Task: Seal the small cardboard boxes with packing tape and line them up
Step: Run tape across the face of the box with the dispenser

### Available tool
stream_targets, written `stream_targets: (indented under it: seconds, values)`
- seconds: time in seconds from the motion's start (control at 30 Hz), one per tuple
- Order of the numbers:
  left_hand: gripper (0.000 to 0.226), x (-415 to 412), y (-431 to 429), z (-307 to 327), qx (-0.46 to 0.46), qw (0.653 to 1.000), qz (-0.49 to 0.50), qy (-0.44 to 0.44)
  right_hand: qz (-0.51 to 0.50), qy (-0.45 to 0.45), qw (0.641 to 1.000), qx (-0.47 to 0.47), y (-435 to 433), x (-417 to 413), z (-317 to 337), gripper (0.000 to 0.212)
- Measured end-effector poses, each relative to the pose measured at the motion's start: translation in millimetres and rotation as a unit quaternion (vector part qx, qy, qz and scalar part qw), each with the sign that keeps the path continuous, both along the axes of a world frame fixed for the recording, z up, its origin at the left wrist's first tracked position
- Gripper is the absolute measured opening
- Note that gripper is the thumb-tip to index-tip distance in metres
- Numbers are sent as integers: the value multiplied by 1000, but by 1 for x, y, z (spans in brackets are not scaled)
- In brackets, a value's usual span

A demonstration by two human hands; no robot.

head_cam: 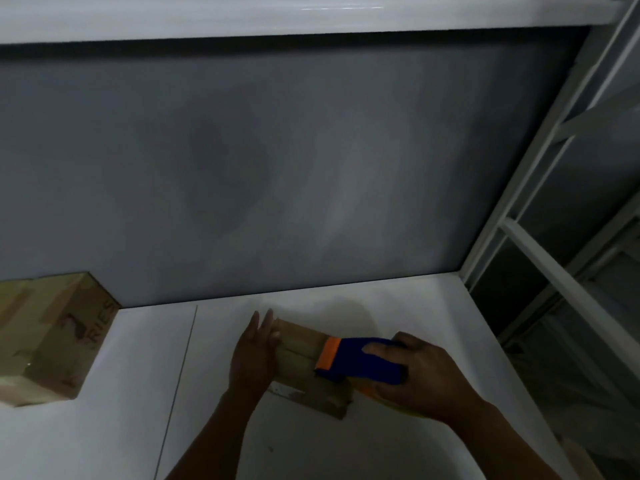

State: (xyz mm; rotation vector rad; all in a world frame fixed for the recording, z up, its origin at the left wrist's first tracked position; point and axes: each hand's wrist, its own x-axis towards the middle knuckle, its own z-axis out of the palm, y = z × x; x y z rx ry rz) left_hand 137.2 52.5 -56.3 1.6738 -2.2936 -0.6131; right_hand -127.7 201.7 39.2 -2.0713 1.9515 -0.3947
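Two hands work on one small cardboard box (298, 355), which sits on the white table (138, 427) near the grey wall (277, 168). The left hand (254, 355) lies with straight fingers flat against the box's left side, bracing it. The right hand (419, 379) grips a blue and orange tape dispenser (360, 358), fingers curled over its body, with the orange end resting on the top of the box near its right half. A glossy strip seems to run along the top towards the far end, though the dim light makes this hard to confirm.

The step in hand looks like laying tape across the box's top seam. Whether the strip has been cut cannot be told. The next move probably calls for drawing the dispenser over the near edge and down the side, while the flat hand stops the box from sliding, then tearing the tape and smoothing the end down.

A second box (52, 341), with printed lettering and what look like tape bands, stands at the table's left edge, well apart. It appears sealed, so the box in hand would likely go beside it once taped. A white metal shelving frame (540, 202) rises at the right.
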Motion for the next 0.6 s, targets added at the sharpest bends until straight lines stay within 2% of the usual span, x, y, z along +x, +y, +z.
stream_targets:
  seconds: [0.07, 0.13, 0.23, 0.33, 0.4, 0.47, 0.6]
  values:
    - [73, 7, 0, -1, -62, 988, -115, -83, -9, 1, 1000, -11, -1, -1, -5, 64]
    - [67, 10, 10, -1, -75, 979, -166, -96, -9, -10, 1000, -12, -5, 0, -6, 62]
    - [57, 11, 24, 0, -99, 972, -174, -121, 6, -10, 1000, -13, -16, 5, -3, 69]
    - [50, 1, 25, 8, -101, 966, -214, -108, 27, -9, 1000, 9, -28, 10, 1, 82]
    - [50, -2, 18, 9, -82, 975, -188, -89, 29, -20, 999, 12, -33, 18, -2, 82]
    - [51, 4, 9, 5, -82, 977, -158, -121, 21, -41, 999, 9, -37, 26, -7, 79]
    - [54, 14, -2, 4, -90, 966, -167, -176, 13, -92, 996, 6, -37, 35, -9, 75]
